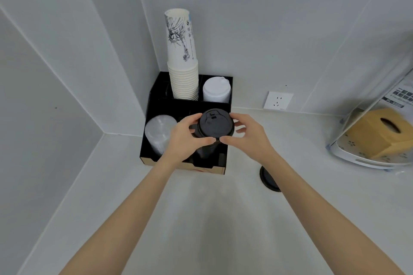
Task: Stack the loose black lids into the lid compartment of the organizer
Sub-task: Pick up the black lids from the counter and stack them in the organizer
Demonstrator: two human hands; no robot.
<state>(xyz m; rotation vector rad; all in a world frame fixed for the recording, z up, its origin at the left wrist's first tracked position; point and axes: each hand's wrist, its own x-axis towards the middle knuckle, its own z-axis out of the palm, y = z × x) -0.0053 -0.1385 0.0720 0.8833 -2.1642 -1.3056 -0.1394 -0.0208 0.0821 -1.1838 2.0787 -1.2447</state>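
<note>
A black organizer [154,107] stands in the counter's corner. Above its front right compartment I hold a black lid [215,125], sitting on top of a stack of black lids [206,150] that rises from that compartment. My left hand [186,138] grips the lid's left rim with thumb and fingers. My right hand [243,137] pinches its right rim. One loose black lid [267,179] lies flat on the counter to the right of the organizer, partly hidden by my right forearm.
The organizer also holds a tall stack of white paper cups [182,58], white lids [216,91] and clear lids [159,133]. A wall socket [278,100] is behind. At the right stand a clear rack [366,161] and a brown tissue box [377,134].
</note>
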